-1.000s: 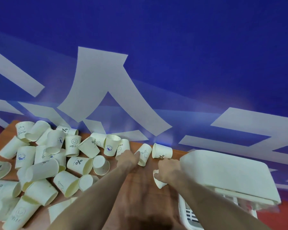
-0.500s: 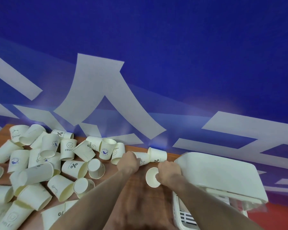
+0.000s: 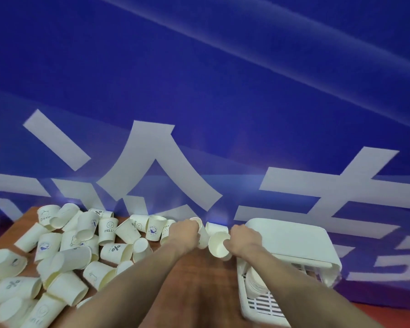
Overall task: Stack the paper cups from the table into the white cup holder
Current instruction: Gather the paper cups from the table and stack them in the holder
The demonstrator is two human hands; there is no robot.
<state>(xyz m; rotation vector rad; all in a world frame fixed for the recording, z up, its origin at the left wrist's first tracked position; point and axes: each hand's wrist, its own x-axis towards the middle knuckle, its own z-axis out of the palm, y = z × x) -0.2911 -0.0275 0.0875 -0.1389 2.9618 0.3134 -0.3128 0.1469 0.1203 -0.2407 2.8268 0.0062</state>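
Head view, entry one: hands. Our right hand (image 3: 244, 240) grips a paper cup (image 3: 219, 245) by its rim, fingers curled over the edge, mouth turned toward us. A second ago this cup lay low on the wood under that hand; it is now lifted and tipped. Our left hand (image 3: 184, 235) has closed round a second cup (image 3: 200, 229) at the far edge, which earlier lay free on its side just beyond the fingers. The two cups are now nearly touching, so we judge the step in hand to be nesting one into the other before loading.

Entry two: white cup holder (image 3: 258, 306). It sits at our right, just behind the right forearm, lid (image 3: 291, 242) raised. A stack of cups (image 3: 255, 282) already lies inside, so loading is under way.

Entry three: loose cups (image 3: 81, 252). A large heap on the left half of the wooden table (image 3: 199, 292), mostly on their sides; much of the task remains.

Entry four: room and edges. Bare wood between our forearms gives a lane from the hands back to the holder. The far table edge meets the blue banner (image 3: 199, 91) directly behind the hands, with one cup (image 3: 217, 227) against it. The raised lid overhangs the holder, so we judge entry must come from the near side.
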